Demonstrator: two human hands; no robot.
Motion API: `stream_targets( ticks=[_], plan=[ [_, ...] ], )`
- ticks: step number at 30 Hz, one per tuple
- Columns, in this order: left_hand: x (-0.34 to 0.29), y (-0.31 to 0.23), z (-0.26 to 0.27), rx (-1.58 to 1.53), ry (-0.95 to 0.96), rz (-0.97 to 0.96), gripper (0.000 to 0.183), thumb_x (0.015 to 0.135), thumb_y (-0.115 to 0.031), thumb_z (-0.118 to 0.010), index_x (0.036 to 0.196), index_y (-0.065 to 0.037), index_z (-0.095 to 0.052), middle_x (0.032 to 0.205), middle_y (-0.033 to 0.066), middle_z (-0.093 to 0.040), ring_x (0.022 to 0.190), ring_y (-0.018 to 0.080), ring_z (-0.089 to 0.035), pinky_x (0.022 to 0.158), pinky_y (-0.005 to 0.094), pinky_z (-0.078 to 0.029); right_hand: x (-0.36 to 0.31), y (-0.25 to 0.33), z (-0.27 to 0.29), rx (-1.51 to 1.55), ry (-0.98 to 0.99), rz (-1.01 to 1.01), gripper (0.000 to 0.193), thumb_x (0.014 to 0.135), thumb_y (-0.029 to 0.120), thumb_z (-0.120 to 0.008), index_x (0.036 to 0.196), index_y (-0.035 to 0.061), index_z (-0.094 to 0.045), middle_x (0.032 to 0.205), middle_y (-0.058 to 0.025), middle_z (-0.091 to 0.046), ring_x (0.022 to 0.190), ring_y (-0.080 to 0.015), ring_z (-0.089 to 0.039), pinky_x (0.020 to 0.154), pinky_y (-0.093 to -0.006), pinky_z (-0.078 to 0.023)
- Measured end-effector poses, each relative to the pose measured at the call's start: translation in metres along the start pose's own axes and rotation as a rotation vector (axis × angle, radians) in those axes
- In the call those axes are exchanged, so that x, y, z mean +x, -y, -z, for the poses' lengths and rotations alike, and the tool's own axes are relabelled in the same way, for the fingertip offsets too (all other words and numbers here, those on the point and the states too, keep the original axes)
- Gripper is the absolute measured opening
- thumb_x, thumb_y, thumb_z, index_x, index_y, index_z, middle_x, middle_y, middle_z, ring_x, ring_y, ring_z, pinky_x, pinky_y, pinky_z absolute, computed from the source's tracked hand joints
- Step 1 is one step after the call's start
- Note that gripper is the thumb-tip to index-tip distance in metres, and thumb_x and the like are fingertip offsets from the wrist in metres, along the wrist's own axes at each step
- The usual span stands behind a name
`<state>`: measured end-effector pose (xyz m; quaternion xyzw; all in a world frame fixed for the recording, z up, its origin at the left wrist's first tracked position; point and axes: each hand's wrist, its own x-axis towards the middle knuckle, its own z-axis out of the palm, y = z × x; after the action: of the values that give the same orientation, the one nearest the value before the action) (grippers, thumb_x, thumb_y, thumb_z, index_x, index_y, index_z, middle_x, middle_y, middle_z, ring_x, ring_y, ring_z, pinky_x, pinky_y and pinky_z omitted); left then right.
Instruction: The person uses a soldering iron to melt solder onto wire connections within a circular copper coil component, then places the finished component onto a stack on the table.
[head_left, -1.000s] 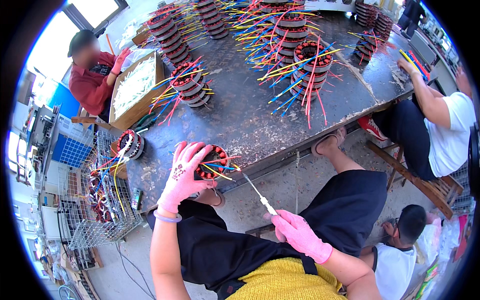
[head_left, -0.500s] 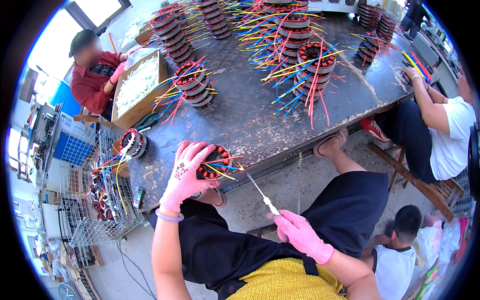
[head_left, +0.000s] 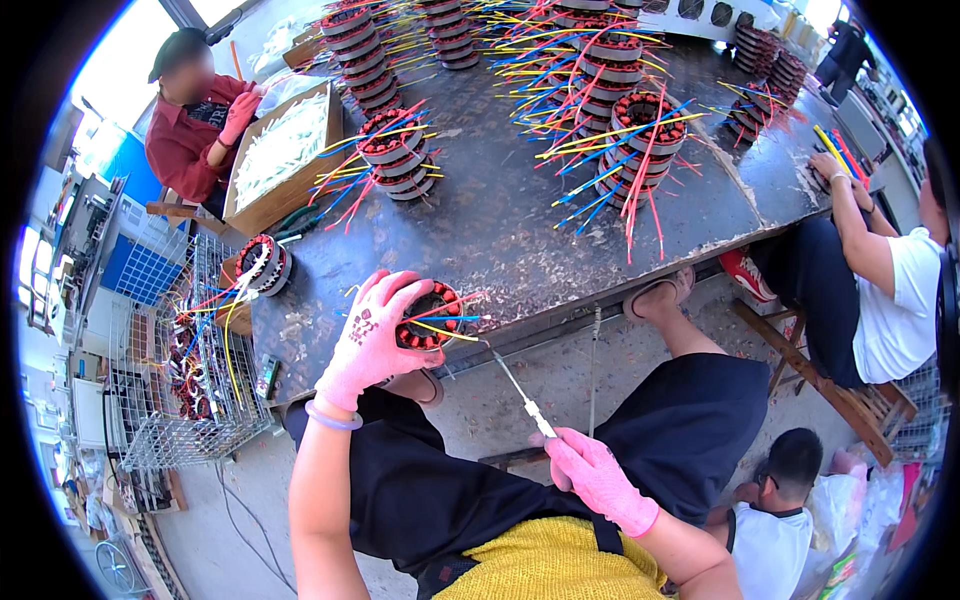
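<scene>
My left hand (head_left: 368, 328), in a pink glove, grips a motor stator (head_left: 415, 338) with red windings by its side, at the table's near edge. Red, blue and yellow lead wires (head_left: 462, 318) stick out from it to the right. In my right hand (head_left: 603, 482), also gloved in pink, is the handle of a slim hook tool (head_left: 511, 380) with a white grip and a thin metal shaft. The bent tip lies close by the yellow wire's end; whether they touch I cannot tell. My right fingers are wrapped round the handle.
Stacked stators (head_left: 640, 150) with loose wires stand across the dark table (head_left: 520, 235). A short stack (head_left: 264, 266) sits at its left edge, above a wire basket (head_left: 180, 420). A carton of white pieces (head_left: 285, 150) lies beyond. Co-workers sit at left and right; another person (head_left: 785, 500) is low at right.
The hook's tip has shifted from the red and yellow wire ends to just beside the yellow end. My left hand still holds the stator. The whole view has moved slightly.
</scene>
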<state>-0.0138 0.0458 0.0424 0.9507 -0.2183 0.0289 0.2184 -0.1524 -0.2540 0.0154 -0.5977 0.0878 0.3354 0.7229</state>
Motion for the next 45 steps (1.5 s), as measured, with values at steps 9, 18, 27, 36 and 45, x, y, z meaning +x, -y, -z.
stream_targets(
  ticks=[9, 18, 27, 36, 45],
  plan=[
    [-0.0051, 0.0035, -0.0030, 0.015, -0.018, 0.000, 0.088, 0.053, -0.028, -0.090, 0.133, -0.012, -0.055, 0.137, 0.0130, -0.051, 0.132, 0.0430, -0.040, 0.113, 0.0511, -0.031, 0.0050, -0.0014, 0.0023, -0.112, 0.026, -0.003, 0.035, 0.104, 0.026, -0.047, 0.123, -0.0001, -0.060, 0.067, 0.0005, -0.050, 0.061, -0.0073, -0.047, 0.058, -0.0254, -0.040],
    [-0.0054, 0.0038, -0.0036, 0.024, 0.006, 0.033, 0.091, 0.052, -0.026, -0.090, 0.134, -0.011, -0.054, 0.140, 0.0130, -0.049, 0.135, 0.0421, -0.038, 0.114, 0.0503, -0.031, 0.0049, -0.0022, 0.0008, -0.066, 0.020, 0.012, 0.035, 0.103, 0.025, -0.047, 0.123, -0.0003, -0.061, 0.068, 0.0004, -0.051, 0.061, -0.0070, -0.047, 0.058, -0.0254, -0.041],
    [-0.0033, 0.0014, -0.0025, 0.022, 0.007, 0.022, 0.087, 0.057, -0.032, -0.089, 0.134, -0.012, -0.054, 0.138, 0.0128, -0.050, 0.134, 0.0432, -0.038, 0.116, 0.0516, -0.028, 0.0027, 0.0028, -0.0006, -0.045, 0.015, -0.011, 0.033, 0.103, 0.025, -0.046, 0.121, 0.0006, -0.061, 0.066, -0.0015, -0.050, 0.060, -0.0083, -0.048, 0.058, -0.0267, -0.041],
    [-0.0034, 0.0018, -0.0030, 0.040, 0.017, 0.029, 0.088, 0.057, -0.033, -0.090, 0.134, -0.011, -0.054, 0.140, 0.0128, -0.049, 0.135, 0.0447, -0.037, 0.116, 0.0518, -0.029, 0.0049, -0.0020, 0.0021, -0.099, 0.026, 0.032, 0.034, 0.103, 0.026, -0.045, 0.117, 0.0003, -0.062, 0.065, -0.0029, -0.049, 0.059, -0.0096, -0.047, 0.058, -0.0280, -0.040],
    [-0.0037, 0.0041, -0.0042, 0.035, 0.018, 0.014, 0.092, 0.055, -0.035, -0.089, 0.136, -0.009, -0.053, 0.141, 0.0138, -0.049, 0.136, 0.0425, -0.037, 0.117, 0.0521, -0.025, 0.0030, 0.0050, -0.0005, -0.140, 0.012, 0.004, 0.034, 0.103, 0.026, -0.046, 0.117, -0.0001, -0.062, 0.064, -0.0028, -0.051, 0.058, -0.0094, -0.048, 0.057, -0.0279, -0.040]
  ],
)
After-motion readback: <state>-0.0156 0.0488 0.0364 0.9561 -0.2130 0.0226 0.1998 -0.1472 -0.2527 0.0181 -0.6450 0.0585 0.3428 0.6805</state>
